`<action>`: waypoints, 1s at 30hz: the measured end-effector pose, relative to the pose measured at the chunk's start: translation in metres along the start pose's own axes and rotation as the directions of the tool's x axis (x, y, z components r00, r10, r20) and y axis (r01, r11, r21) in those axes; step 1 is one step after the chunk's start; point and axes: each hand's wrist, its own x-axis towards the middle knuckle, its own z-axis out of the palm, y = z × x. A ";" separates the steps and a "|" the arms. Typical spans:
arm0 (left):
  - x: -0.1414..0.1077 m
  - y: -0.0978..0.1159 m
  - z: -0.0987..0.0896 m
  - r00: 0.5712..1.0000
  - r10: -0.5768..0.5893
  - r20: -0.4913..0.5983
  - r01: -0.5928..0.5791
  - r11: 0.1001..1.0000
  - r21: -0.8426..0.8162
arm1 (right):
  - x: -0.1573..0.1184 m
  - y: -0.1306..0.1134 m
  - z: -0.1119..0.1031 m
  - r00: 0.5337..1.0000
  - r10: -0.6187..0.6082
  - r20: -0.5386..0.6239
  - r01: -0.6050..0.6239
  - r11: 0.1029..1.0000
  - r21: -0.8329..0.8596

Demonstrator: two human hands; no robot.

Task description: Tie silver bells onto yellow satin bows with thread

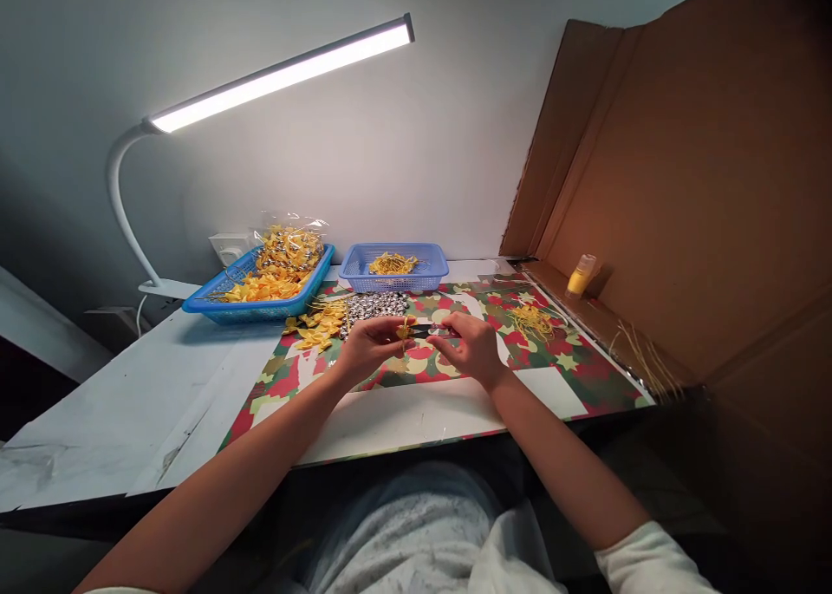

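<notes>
1. Yellow bit of ribbon or cord, that's the small yellow piece [406,326] in play. It's up over the front half of the desk [123,425], between the two hands.
2. Left grip [369,344]: thumb and fingers pinched on that piece. Right grip [479,351]: fingers curled just beside it, but I can't tell what, if anything, it's pinching. Something dark shows between them, maybe a tool, maybe just the print underneath.
3. My read on the step: fiddly two-handed fingertip work on one piece. I'd say the next move calls for a steady left pinch and small, careful right fingers.
4. Long axis looks roughly up-and-down in the view, across the line between the hands, with a thin bit pointing down toward the wearer. Too small to tell front from back, sorry.
5. Silver beads or bells [375,306] lie just beyond.
</notes>
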 end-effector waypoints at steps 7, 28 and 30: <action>-0.001 0.002 0.000 1.000 0.003 0.009 -0.002 1.000 -0.024 | -0.001 0.000 0.000 0.999 -0.029 -0.021 0.028 0.999 -0.047; -0.001 0.003 0.000 1.000 0.006 0.013 -0.006 1.000 0.008 | -0.002 -0.002 0.001 1.000 -0.017 -0.014 0.015 0.997 -0.079; -0.001 0.003 0.000 1.000 0.003 0.014 -0.004 1.000 0.015 | -0.002 -0.002 0.002 1.000 0.004 0.002 -0.004 0.997 -0.079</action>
